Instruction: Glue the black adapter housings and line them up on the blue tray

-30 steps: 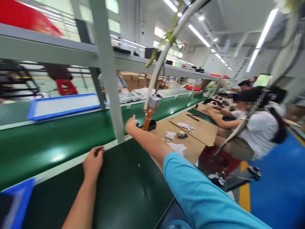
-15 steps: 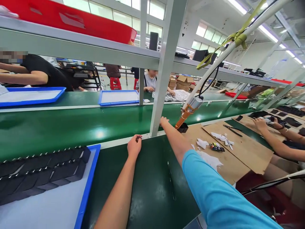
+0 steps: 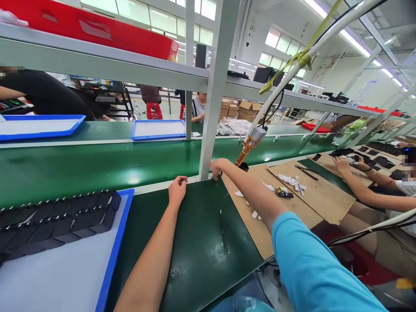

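Note:
My left hand (image 3: 177, 188) is curled at the far edge of the dark green table (image 3: 195, 242), beside the white rail. Its fingers are drawn together, and whatever they hold, if anything, is hidden. Just right of the grey upright post (image 3: 212, 99), my right hand (image 3: 218, 168) bends down at the wrist. Its fingertips point at the table's far edge and look pinched, with a small dark bit by them that I cannot make out. An orange-and-grey power screwdriver (image 3: 251, 142) hangs just beyond it, over a black box-shaped piece (image 3: 243, 167).
On the left, a blue-rimmed tray (image 3: 114, 251) holds rows of black blocks (image 3: 91, 219). Behind runs a green conveyor (image 3: 156, 162). Cardboard (image 3: 305, 190) on the right bears pliers (image 3: 307, 171), white scraps and a small circuit piece (image 3: 284, 193). A co-worker's hands (image 3: 351, 162) handle something white.
My right hand has drawn back from beyond the post, its wrist now bent and fingers pointing down. My left hand stays curled at the table edge. The view has shifted slightly.

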